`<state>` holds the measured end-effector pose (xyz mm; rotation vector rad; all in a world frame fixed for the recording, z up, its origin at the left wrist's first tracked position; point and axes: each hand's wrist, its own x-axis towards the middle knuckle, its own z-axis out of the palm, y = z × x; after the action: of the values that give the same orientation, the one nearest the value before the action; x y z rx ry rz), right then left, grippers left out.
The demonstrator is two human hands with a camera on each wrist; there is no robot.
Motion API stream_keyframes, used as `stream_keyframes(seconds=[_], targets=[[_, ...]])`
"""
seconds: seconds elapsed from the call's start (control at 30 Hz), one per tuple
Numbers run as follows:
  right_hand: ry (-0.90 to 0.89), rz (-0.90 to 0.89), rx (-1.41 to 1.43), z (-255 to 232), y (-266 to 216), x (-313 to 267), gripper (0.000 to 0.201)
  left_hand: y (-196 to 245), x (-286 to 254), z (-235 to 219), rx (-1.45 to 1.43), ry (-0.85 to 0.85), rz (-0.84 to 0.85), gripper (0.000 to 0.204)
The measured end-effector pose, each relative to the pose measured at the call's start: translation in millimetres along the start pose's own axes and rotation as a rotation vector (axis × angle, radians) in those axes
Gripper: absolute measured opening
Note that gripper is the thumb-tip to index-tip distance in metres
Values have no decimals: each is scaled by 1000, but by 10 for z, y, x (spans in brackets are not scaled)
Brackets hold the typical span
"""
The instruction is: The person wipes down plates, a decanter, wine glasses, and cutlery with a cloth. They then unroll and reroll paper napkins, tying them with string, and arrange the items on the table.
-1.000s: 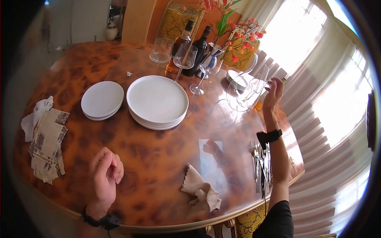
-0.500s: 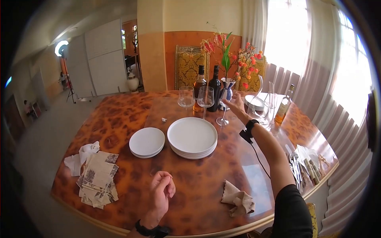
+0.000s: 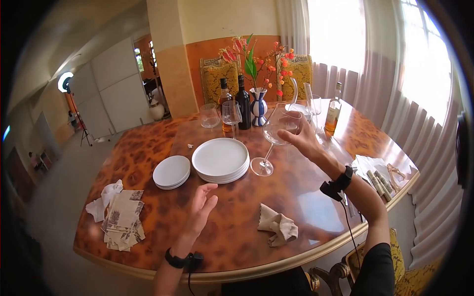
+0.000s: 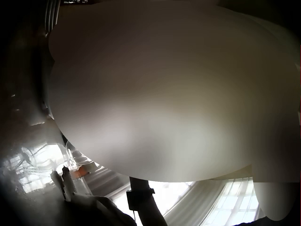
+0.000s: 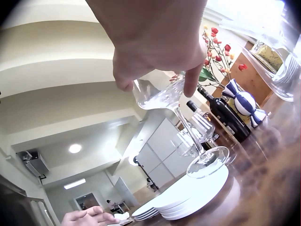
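Glasses: the right hand (image 3: 306, 143) is tilting one wine glass (image 3: 274, 127); two other glasses (image 3: 232, 112) are standing farther left. Bottles: two bottles (image 3: 244, 109) are standing left of one striped vase (image 3: 258, 107); a third bottle (image 3: 334, 111) is standing far right. Plates: two stacks, the larger stack (image 3: 220, 157) sitting right of the smaller stack (image 3: 171, 171). One crumpled cloth (image 3: 278, 227) is lying near. The hands are working apart: the right is reaching far, thumb and fingers clamping the bowl from above; cannot tell whether the foot is touching the tabletop (image 3: 163, 207). The left hand (image 3: 198, 213) is hovering near the plates, fingers extending loosely.
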<state>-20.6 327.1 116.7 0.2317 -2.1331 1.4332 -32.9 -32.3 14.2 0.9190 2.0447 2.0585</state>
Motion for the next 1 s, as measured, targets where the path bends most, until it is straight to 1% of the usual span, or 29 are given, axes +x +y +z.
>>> stream_keyframes(seconds=[0.03, 0.07, 0.13, 0.17, 0.2, 0.23, 0.27, 0.3, 0.37, 0.4, 0.43, 0.5, 0.53, 0.57, 0.63, 0.67, 0.7, 0.73, 0.8, 0.83, 0.87, 0.9, 0.93, 0.97, 1.0], targets=[[-42, 5, 41, 45, -189, -135, 81, 70, 78, 111, 59, -42, 67, 46], [-55, 11, 53, 104, -309, -238, 84, 188, 136, 227, 58, -54, 67, 46], [-89, 41, 71, 222, -577, -452, 88, 528, 190, 491, 101, -203, 135, 70], [-109, 62, 79, 280, -684, -552, 89, 618, 204, 640, 101, -212, 133, 70], [-153, 90, 113, 336, -645, -612, 90, 687, 211, 795, 33, -241, 150, 77], [-138, 84, 86, 375, -746, -702, 91, 724, 210, 888, -34, -268, 165, 84], [-114, 110, 120, 414, -750, -750, 92, 711, 215, 918, -8, -279, 123, 85], [-91, 136, 155, 450, -748, -786, 93, 686, 223, 931, -4, -282, 119, 85], [-108, 126, 116, 540, -701, -840, 90, 671, 217, 969, -60, -175, 47, 81], [-130, 115, 67, 564, -675, -879, 87, 669, 185, 1077, -146, -65, 71, 72], [-127, 127, 69, 569, -674, -922, 87, 626, 163, 1092, -147, -70, 59, 72], [-319, 138, 363, 565, -692, -983, 79, 508, 153, 1029, -149, 98, 55, 63], [-376, 97, 327, 511, -628, -1011, 68, 475, 158, 940, -139, 142, 64, 63], [-378, 99, 326, 435, -543, -1048, 68, 455, 165, 828, -141, 144, 62, 63], [-713, 24, 11, 287, -331, -1142, 67, 420, 184, 609, -248, 202, -12, 70], [-754, -73, -173, 289, -177, -1283, 63, 402, 212, 553, -253, 254, -10, 76], [-791, -171, -356, 319, -38, -1463, 60, 375, 211, 481, -259, 279, -13, 76], [-802, -169, -358, 337, 36, -1590, 60, 330, 222, 410, -266, 275, -19, 75], [-833, -501, -707, 365, 143, -1763, 62, 285, 240, 360, -278, 277, -31, 74], [-847, -499, -704, 376, 184, -1797, 62, 280, 237, 360, -230, 237, -38, 73], [-869, -486, -653, 392, 226, -1822, 57, 266, 232, 361, -183, 198, -46, 71], [-893, -474, -602, 409, 293, -1826, 51, 237, 231, 367, -190, 211, -54, 71], [-870, -706, -443, 488, 411, -1707, 37, 198, 240, 379, -192, 173, -69, 69], [-890, -709, -439, 470, 468, -1709, 37, 159, 249, 387, -195, 137, -81, 68], [-895, -461, -384, 439, 509, -1712, 32, 122, 256, 382, -246, 97, -94, 67]])
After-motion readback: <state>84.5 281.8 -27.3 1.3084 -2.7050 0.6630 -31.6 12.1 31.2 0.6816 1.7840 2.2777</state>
